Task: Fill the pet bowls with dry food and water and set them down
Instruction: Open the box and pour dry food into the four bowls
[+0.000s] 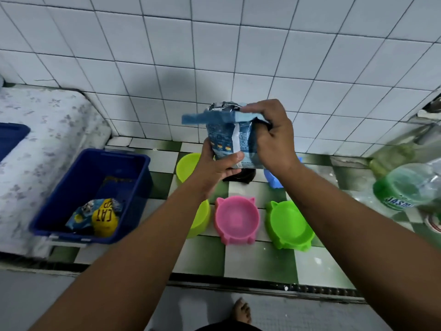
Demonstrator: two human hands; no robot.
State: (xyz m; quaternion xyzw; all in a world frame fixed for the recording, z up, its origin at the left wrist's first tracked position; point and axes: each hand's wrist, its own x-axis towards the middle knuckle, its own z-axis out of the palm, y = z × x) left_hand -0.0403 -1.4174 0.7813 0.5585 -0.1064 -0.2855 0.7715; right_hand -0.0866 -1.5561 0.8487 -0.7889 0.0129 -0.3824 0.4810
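Note:
I hold a blue pet food bag (235, 137) upright above the floor. My left hand (218, 163) grips its lower part from below. My right hand (269, 132) pinches a blue clip (210, 118) across the folded top of the bag. Below, on the green and white checked floor, stand a pink bowl (237, 219), a green bowl (290, 225), and two yellow-green bowls (187, 166) (202, 218), all empty. A blue bowl (274, 179) shows partly behind my right wrist. A dark object (238, 177) lies under the bag, mostly hidden.
A dark blue bin (133, 168) at the left holds a yellow cat food pouch (105, 217) and another packet. A mattress (47, 130) lies further left. A green plastic bottle (405, 187) stands at the right. The tiled wall (214, 56) is right behind the bowls.

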